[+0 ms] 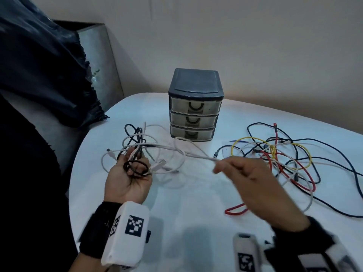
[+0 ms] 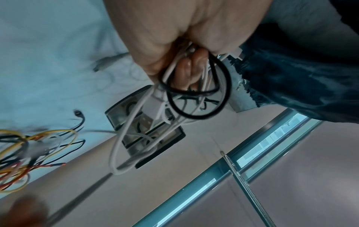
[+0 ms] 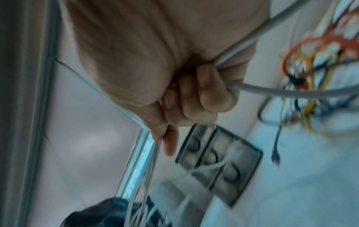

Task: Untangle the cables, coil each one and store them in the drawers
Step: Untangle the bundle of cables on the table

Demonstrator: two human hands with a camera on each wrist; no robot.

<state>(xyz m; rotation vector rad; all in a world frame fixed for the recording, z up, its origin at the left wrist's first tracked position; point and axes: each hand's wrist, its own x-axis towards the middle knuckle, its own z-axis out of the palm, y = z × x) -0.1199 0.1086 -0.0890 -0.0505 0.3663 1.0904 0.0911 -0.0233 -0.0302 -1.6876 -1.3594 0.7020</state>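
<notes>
Your left hand (image 1: pixel 128 180) sits palm up at the near left of the white table (image 1: pixel 196 213), with a bundle of cables gathered in it: a small black cable (image 1: pixel 135 167) looped into a coil across your palm, and white cables (image 1: pixel 137 146) spilling out toward the far side. One white cable (image 1: pixel 188 153) runs from that bundle rightward, taut above the table, to your right hand (image 1: pixel 253 181), which is raised near the middle. Your left fingers (image 2: pixel 186 72) curl around the black and white strands, holding them against the palm. Your right fingers (image 3: pixel 209 92) are closed around the white cable, with thumb and forefinger pinching it where it leaves the hand. The three-drawer unit (image 1: pixel 194 107) stands at the far middle of the table, all drawers shut, just beyond the stretched cable. A tangle of yellow, red, dark and white cables (image 1: pixel 284 158) lies at the right, well apart from your left hand. Your right hand is motion-blurred in the head view, and the right wrist view is smeared, so the white cable's end is hard to make out.
</notes>
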